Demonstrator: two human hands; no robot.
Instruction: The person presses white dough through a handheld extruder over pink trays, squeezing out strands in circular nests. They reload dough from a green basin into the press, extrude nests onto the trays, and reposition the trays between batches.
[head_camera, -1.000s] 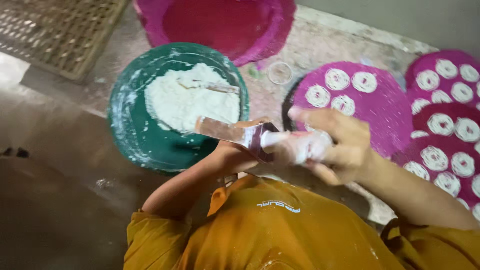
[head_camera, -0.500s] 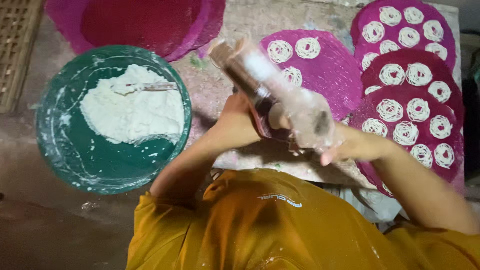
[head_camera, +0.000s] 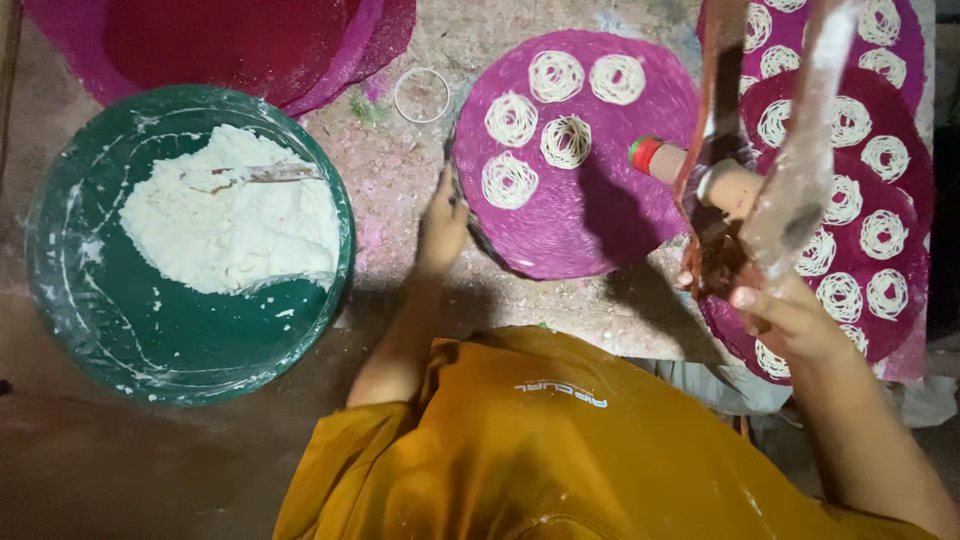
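While the left hand (head_camera: 443, 225) is gripping the left rim of the magenta mat (head_camera: 590, 210) | right hand (head_camera: 790, 320) is clasping the dough press (head_camera: 760, 180) right of that mat | advise steadying the mat, spacing coils (head_camera: 565, 140) evenly.

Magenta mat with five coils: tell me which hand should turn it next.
Left. The left hand touches the mat at its edge, while the right hand grips the dough press over the neighbouring mats.

Bare ground (head_camera: 400, 170) between the green basin (head_camera: 70, 300) on the left and the magenta mat (head_camera: 600, 220) leaves a passage; a small ring (head_camera: 422, 94) lies at its far end; the raised press (head_camera: 770, 190) blocks the right.
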